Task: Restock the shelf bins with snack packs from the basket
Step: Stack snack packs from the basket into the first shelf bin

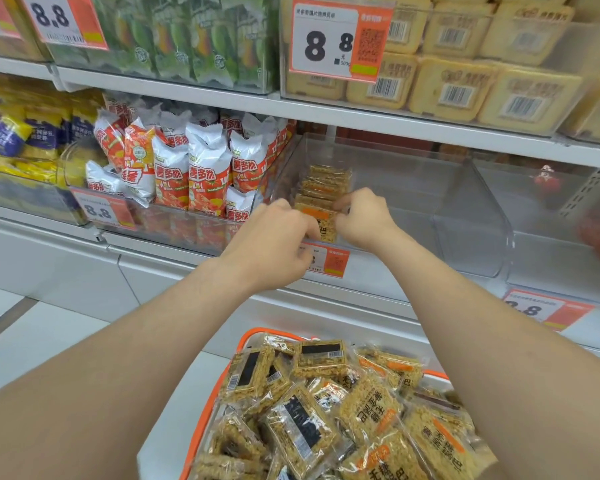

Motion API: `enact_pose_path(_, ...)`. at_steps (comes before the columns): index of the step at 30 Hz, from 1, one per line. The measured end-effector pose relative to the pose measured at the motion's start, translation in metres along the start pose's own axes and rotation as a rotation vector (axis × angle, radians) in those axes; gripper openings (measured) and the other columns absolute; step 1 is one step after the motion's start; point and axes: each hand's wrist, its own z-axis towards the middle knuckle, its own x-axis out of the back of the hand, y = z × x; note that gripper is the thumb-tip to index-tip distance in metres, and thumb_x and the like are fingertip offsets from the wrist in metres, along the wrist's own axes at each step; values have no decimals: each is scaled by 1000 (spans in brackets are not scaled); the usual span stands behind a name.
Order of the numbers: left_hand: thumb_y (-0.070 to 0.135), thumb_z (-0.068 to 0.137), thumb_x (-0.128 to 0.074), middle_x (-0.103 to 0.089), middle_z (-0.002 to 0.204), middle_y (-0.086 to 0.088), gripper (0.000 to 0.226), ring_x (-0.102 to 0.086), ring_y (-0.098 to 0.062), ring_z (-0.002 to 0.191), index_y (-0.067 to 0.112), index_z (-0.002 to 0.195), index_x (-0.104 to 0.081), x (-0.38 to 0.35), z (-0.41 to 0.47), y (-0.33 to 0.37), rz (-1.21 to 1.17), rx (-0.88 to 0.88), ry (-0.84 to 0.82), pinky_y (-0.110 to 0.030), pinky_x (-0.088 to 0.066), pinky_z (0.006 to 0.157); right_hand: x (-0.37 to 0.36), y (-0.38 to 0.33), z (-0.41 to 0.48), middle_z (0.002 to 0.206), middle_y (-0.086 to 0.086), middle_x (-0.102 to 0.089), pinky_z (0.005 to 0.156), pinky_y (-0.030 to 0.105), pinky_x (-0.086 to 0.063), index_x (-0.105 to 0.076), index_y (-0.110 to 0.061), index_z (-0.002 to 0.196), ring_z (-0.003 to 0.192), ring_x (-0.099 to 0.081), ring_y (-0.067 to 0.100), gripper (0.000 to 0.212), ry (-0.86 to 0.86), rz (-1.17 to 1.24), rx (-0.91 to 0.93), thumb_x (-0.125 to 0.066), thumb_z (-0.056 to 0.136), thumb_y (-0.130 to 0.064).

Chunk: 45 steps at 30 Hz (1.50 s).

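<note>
Head cam: left hand (pixel 274 237) & right hand (pixel 364 216) pinch golden puffed-grain pack (pixel 325 227) w/ orange label in clear bin (pixel 447 188).

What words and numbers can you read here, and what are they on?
"8 8": big price tag on the top shelf.
"8.8": price tags top left, lower left, lower right.
"薯多脆": red and white bags.
"无糖": basket pack.
"巴": snack pack that left hand and right hand pinch.
Small print, barcodes: too blurred.
</note>
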Motion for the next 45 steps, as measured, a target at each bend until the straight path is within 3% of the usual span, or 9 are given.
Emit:
enact_pose_path(4,27,103,-63,-74,101,0,11,-66,-31,99,24,110,-70,-10,4,6,19,0,-89,-45,-51,84,8,2,-12,150,16,-54,118,45,-40,-55,-17,149,148,-38,37,55,-57,-57,75,-47,95,-11)
enact_pose_path(7,23,102,-66,-74,99,0,4,-67,-31,96,25,105,-68,-13,8,6,-14,47,-83,-42,-51,74,19,2,-30,107,16,-72,81,39,-55,-74,-15,104,100,-67,38,31,126,-49,129,-45,94,-19)
enact_pose_path(9,21,101,-66,-73,98,-2,7,-67,-33,95,27,100,-62,-13,9,6,-26,56,-60,-42,-49,71,27,3,-49,68,8,-65,56,31,-43,-62,-14,67,65,-62,30,37,192,-112,160,-46,96,-30)
enact_pose_path(15,21,102,-65,-71,96,-3,8,-66,-31,91,28,101,-65,-3,6,-1,-99,94,-36,-47,-56,77,37,13,-93,45,1,-44,49,29,-32,-49,-13,54,44,-43,22,58,159,-326,371,-44,105,-40)
enact_pose_path(29,25,96,-76,-73,91,8,4,-66,-17,92,29,98,-77,21,-36,-2,-93,61,-216,-39,-54,80,40,4,-137,53,1,-54,50,39,-53,-57,-19,61,49,-51,21,40,-28,-458,530,-54,95,-39)
enact_pose_path(33,21,93,-79,-67,109,5,18,-62,-17,102,26,109,-71,24,-39,8,-111,37,-152,-37,-52,87,45,4,-148,85,-2,-67,67,42,-58,-74,-20,88,78,-62,19,26,9,-422,531,-57,97,-38)
enact_pose_path(37,20,79,-85,-54,89,10,30,-51,0,83,23,89,-57,39,-50,35,-300,-78,-55,-15,-38,68,54,-2,-170,89,-3,-61,71,42,-54,-72,-20,89,84,-60,21,13,69,-402,641,-61,89,-26)
enact_pose_path(42,32,83,-85,-65,81,11,23,-59,-4,73,28,92,-65,16,-65,54,-92,-91,-624,-28,-50,68,31,18,-191,71,-2,-69,70,40,-59,-71,-18,73,65,-61,18,14,-467,-486,595,-61,84,-19)
enact_pose_path(45,39,91,-80,-59,87,16,26,-54,-3,76,26,109,-68,-7,-66,69,-35,-94,-796,-28,-45,67,20,41,-199,112,-3,-75,93,37,-59,-75,-16,117,90,-63,12,35,-844,-661,463,-78,91,-39)
